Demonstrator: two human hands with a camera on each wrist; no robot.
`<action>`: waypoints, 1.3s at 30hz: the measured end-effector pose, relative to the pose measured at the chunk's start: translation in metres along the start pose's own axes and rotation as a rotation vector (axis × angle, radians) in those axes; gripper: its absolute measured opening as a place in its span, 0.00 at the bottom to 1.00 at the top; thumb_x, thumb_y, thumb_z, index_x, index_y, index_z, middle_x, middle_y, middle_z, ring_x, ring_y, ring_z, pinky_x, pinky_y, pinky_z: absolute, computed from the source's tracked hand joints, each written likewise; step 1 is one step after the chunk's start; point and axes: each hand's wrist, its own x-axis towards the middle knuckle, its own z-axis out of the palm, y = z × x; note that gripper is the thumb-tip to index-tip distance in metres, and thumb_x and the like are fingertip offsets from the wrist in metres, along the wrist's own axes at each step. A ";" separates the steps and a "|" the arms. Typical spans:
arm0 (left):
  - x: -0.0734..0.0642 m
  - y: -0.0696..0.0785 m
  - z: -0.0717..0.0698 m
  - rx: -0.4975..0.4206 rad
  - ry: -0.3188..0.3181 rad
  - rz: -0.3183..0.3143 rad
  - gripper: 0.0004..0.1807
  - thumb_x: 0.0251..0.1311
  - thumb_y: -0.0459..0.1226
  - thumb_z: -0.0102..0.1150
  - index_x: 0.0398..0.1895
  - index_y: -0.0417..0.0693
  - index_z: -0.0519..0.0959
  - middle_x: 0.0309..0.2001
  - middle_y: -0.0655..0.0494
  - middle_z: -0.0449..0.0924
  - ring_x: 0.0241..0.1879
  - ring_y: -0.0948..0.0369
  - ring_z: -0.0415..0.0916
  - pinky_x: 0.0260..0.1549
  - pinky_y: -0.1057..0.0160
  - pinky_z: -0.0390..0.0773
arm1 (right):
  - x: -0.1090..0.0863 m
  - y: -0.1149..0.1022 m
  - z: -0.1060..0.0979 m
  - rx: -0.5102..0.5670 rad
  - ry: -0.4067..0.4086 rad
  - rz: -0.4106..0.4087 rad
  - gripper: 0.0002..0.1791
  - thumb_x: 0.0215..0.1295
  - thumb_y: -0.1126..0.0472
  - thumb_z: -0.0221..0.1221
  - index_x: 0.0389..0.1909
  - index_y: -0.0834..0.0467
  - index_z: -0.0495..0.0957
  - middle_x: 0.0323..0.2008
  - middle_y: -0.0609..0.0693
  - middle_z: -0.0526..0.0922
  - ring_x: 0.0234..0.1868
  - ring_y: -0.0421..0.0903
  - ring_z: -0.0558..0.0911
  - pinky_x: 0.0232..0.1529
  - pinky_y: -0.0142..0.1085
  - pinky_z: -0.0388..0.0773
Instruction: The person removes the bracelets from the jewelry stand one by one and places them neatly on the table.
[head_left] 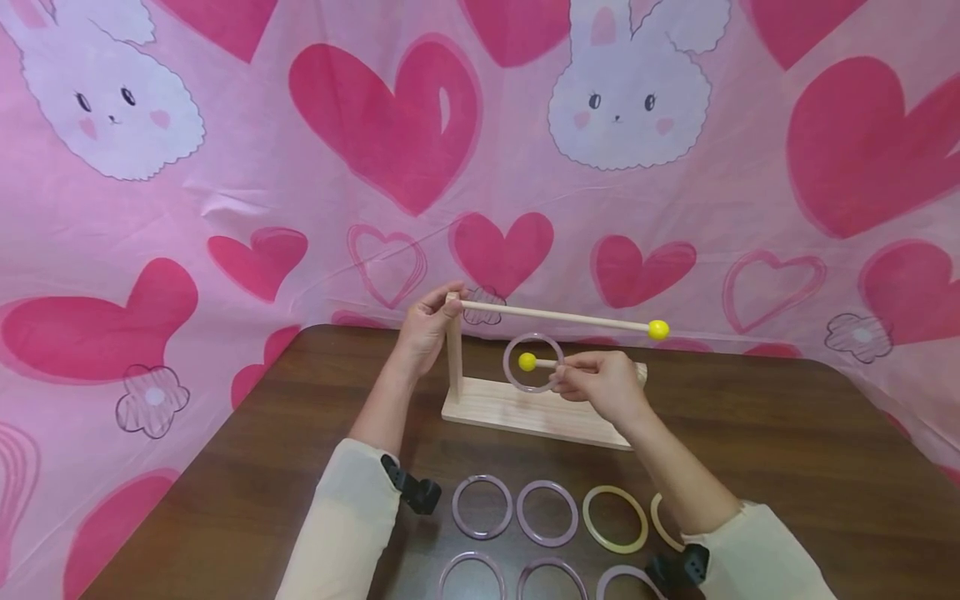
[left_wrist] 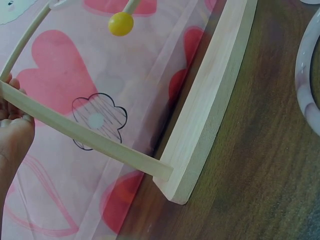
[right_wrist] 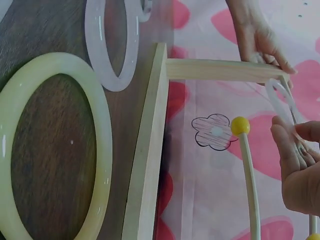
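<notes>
On the table stands a wooden stand (head_left: 536, 408) with a post at each end and two rods tipped with yellow balls. My left hand (head_left: 427, 329) grips the top of the left post (head_left: 454, 350), where the upper rod (head_left: 555, 315) begins. Between thumb and fingers, my right hand (head_left: 603, 387) pinches a pale purple ring (head_left: 507, 363). From the head, this ring frames the lower rod's yellow ball (head_left: 527, 362). The right wrist view shows the ring (right_wrist: 275, 97) apart from that ball (right_wrist: 240, 126), overlapping the upper rod. The right hand partly hides the lower rod.
Nearer me lie two purple rings (head_left: 455, 510) (head_left: 521, 517), a yellow ring (head_left: 587, 521) and another yellow ring (head_left: 660, 525) partly behind my right forearm. Several purple rings (head_left: 472, 556) form a front row, cut off by the frame. A pink patterned cloth (head_left: 337, 192) hangs behind the table.
</notes>
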 end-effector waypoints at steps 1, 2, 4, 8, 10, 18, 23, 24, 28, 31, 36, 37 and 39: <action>0.000 0.000 0.000 0.002 0.000 -0.002 0.20 0.31 0.49 0.71 0.35 0.62 0.83 0.34 0.63 0.81 0.42 0.66 0.73 0.51 0.66 0.64 | 0.000 0.000 -0.001 0.035 -0.009 0.014 0.13 0.59 0.71 0.57 0.40 0.80 0.74 0.29 0.64 0.83 0.25 0.42 0.83 0.29 0.37 0.80; 0.000 0.000 0.000 0.002 0.000 -0.003 0.20 0.31 0.49 0.71 0.35 0.62 0.83 0.34 0.63 0.81 0.42 0.66 0.73 0.51 0.66 0.64 | -0.001 -0.001 -0.001 0.065 -0.016 0.028 0.14 0.59 0.71 0.57 0.40 0.81 0.74 0.29 0.64 0.83 0.25 0.42 0.83 0.30 0.38 0.80; 0.000 0.000 0.000 0.005 0.002 -0.005 0.20 0.31 0.49 0.71 0.35 0.61 0.83 0.34 0.63 0.81 0.43 0.66 0.73 0.52 0.66 0.64 | -0.001 -0.002 -0.002 0.108 -0.030 0.042 0.15 0.59 0.72 0.57 0.41 0.81 0.73 0.29 0.62 0.83 0.25 0.41 0.83 0.31 0.38 0.80; 0.000 0.001 0.001 -0.001 0.005 -0.006 0.20 0.30 0.49 0.71 0.35 0.61 0.83 0.34 0.63 0.81 0.42 0.66 0.73 0.52 0.66 0.64 | -0.004 -0.003 -0.004 0.164 -0.050 0.052 0.15 0.59 0.72 0.57 0.41 0.82 0.73 0.27 0.58 0.84 0.26 0.42 0.83 0.31 0.40 0.80; 0.000 0.001 0.001 -0.005 0.007 -0.005 0.20 0.31 0.49 0.71 0.35 0.61 0.83 0.34 0.62 0.81 0.42 0.66 0.73 0.52 0.66 0.63 | -0.005 -0.004 -0.006 0.188 -0.060 0.049 0.15 0.59 0.72 0.56 0.41 0.83 0.72 0.26 0.57 0.84 0.26 0.43 0.83 0.31 0.41 0.80; -0.001 0.002 0.002 -0.031 0.005 0.010 0.19 0.32 0.46 0.71 0.35 0.59 0.83 0.35 0.59 0.81 0.42 0.65 0.73 0.54 0.63 0.63 | -0.009 -0.008 -0.012 0.249 -0.059 0.075 0.14 0.59 0.72 0.56 0.40 0.82 0.73 0.25 0.55 0.84 0.25 0.44 0.84 0.31 0.41 0.80; 0.000 0.001 0.001 -0.032 0.006 0.007 0.20 0.32 0.46 0.71 0.36 0.58 0.83 0.35 0.58 0.81 0.42 0.64 0.73 0.54 0.63 0.63 | -0.013 -0.009 -0.018 0.288 -0.042 0.095 0.06 0.59 0.72 0.57 0.33 0.72 0.80 0.23 0.53 0.83 0.24 0.43 0.83 0.30 0.38 0.80; 0.000 0.001 0.001 -0.030 0.007 0.005 0.20 0.32 0.46 0.71 0.36 0.58 0.83 0.35 0.58 0.81 0.42 0.64 0.73 0.54 0.63 0.63 | -0.014 -0.008 -0.019 0.294 -0.041 0.093 0.05 0.59 0.72 0.57 0.32 0.69 0.81 0.24 0.52 0.83 0.24 0.42 0.83 0.30 0.37 0.80; 0.000 0.002 0.002 -0.020 0.007 -0.004 0.20 0.31 0.47 0.71 0.35 0.59 0.83 0.35 0.59 0.81 0.42 0.65 0.73 0.54 0.64 0.63 | -0.017 -0.009 -0.024 0.295 -0.028 0.086 0.06 0.60 0.73 0.56 0.31 0.67 0.81 0.24 0.52 0.84 0.25 0.42 0.83 0.30 0.37 0.80; 0.000 0.002 0.002 -0.014 0.002 -0.008 0.20 0.31 0.48 0.71 0.35 0.60 0.83 0.35 0.61 0.81 0.43 0.66 0.73 0.55 0.64 0.63 | -0.018 -0.009 -0.028 0.293 -0.011 0.095 0.07 0.60 0.72 0.55 0.35 0.74 0.79 0.24 0.52 0.84 0.25 0.42 0.83 0.31 0.37 0.80; 0.000 0.002 0.001 -0.012 0.000 -0.005 0.20 0.31 0.49 0.71 0.35 0.61 0.83 0.35 0.62 0.81 0.43 0.66 0.73 0.54 0.64 0.63 | -0.020 -0.010 -0.035 0.299 0.015 0.099 0.13 0.60 0.71 0.56 0.39 0.81 0.73 0.25 0.51 0.84 0.26 0.42 0.83 0.31 0.36 0.80; 0.000 0.002 0.001 -0.012 0.000 -0.004 0.20 0.31 0.49 0.71 0.35 0.61 0.83 0.35 0.62 0.81 0.43 0.66 0.73 0.54 0.65 0.63 | -0.021 -0.009 -0.036 0.292 0.021 0.098 0.14 0.61 0.71 0.56 0.40 0.82 0.73 0.25 0.51 0.84 0.26 0.42 0.83 0.32 0.36 0.80; 0.000 0.002 0.002 -0.010 0.002 -0.006 0.20 0.30 0.49 0.72 0.35 0.61 0.83 0.35 0.62 0.81 0.42 0.66 0.73 0.54 0.65 0.63 | -0.023 -0.009 -0.038 0.273 0.035 0.094 0.16 0.61 0.71 0.56 0.41 0.83 0.71 0.25 0.51 0.84 0.26 0.41 0.83 0.32 0.36 0.80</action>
